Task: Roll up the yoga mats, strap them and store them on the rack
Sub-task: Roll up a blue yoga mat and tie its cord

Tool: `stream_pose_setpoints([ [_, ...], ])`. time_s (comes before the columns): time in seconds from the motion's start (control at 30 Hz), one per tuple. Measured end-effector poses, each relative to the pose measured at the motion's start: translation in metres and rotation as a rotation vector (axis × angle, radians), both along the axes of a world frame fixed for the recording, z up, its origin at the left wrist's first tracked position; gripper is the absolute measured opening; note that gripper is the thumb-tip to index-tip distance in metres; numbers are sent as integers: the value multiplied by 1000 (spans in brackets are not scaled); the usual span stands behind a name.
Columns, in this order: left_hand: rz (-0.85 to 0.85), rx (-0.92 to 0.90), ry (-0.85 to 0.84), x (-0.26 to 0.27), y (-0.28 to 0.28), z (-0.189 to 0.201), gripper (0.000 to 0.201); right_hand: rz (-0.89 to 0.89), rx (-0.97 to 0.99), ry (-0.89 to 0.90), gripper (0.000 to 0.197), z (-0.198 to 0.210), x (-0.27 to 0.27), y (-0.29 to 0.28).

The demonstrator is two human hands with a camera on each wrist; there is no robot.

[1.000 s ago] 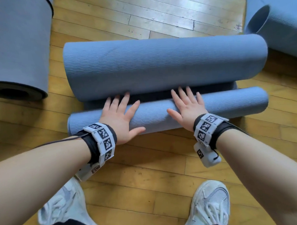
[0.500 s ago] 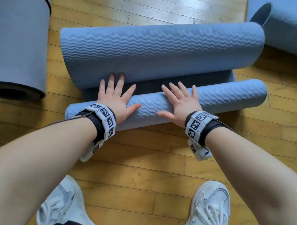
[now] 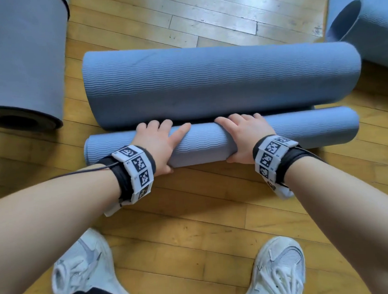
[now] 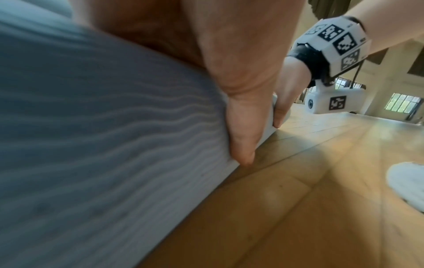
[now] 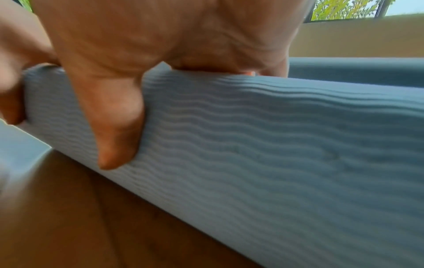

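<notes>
**Both hands on the near roll**

Here we see the wooden floor [image 3: 191, 213] under everything, with the biggest shapes at the edges: a large grey-blue rolled mat [image 3: 22, 61] at the far left, its dark open end facing us, and another curled mat [image 3: 365, 26] at the far right corner.

Between them lies the mat we are working on — it has two rolled parts. The fat roll [image 3: 219, 79] lies across the view on the far side; the thin roll [image 3: 310, 128] lies just in front of it, parallel and touching or nearly so, with a dark strip of mat joining them underneath.

Our left hand [image 3: 159, 144] and right hand [image 3: 243, 135] both grasp the thin roll near its middle — fingers curled over the top into the gap between the rolls, thumbs wrapped down the near side. The wrist views confirm it: the left thumb [image 4: 241, 127] presses the ribbed surface down by the floor, and the right thumb [image 5: 114, 127] does the same.

Marker bands sit on both wrists, and two white shoes [image 3: 82, 269] stand at the bottom.
</notes>
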State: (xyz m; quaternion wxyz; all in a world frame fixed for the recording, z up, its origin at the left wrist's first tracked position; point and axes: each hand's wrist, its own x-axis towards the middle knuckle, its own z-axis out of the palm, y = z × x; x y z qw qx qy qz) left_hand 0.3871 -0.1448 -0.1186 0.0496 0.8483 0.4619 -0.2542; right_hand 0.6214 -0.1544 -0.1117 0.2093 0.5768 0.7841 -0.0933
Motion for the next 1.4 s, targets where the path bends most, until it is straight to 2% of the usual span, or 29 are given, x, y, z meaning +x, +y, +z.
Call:
stream_pose_setpoints([
  [0.17, -43, -47, 28, -5, -17, -6, 113, -28, -42, 39, 99, -5, -1, -31],
  [0.27, -24, -45, -31, -7, -21, -10, 109, -179, -35, 149, 98, -11, -4, -36],
  [0.33, 11, -40, -77, -7, -22, -10, 102, -219, -17, 154, 97, -16, -7, -36],
  [0.4, 37, -32, -86, -6, -21, -9, 104, -225, 9, 134, 91, -19, -9, -35],
  [0.47, 22, -55, -59, -4, -16, -8, 117, -236, 1, 125, 88, -19, -11, -32],
  [0.53, -13, -92, -44, -3, -10, -7, 122, -212, -19, 125, 95, -17, -8, -29],
  [0.7, -84, -82, -50, -2, -2, -4, 109, -24, -91, 26, 110, -1, 4, -21],
  [0.87, -161, -64, -19, 5, 6, -1, 109, -97, -39, 61, 102, -2, 7, -39],
  [1.1, -183, -111, 13, 9, 17, 1, 116, -184, -98, 98, 110, -6, 7, -33],
  [1.27, -243, -40, -12, 8, 16, 1, 109, -191, -35, 150, 99, -6, 14, -44],
  [1.4, -254, 3, 5, 9, 16, -2, 107, -184, -4, 90, 93, -9, 15, -50],
])
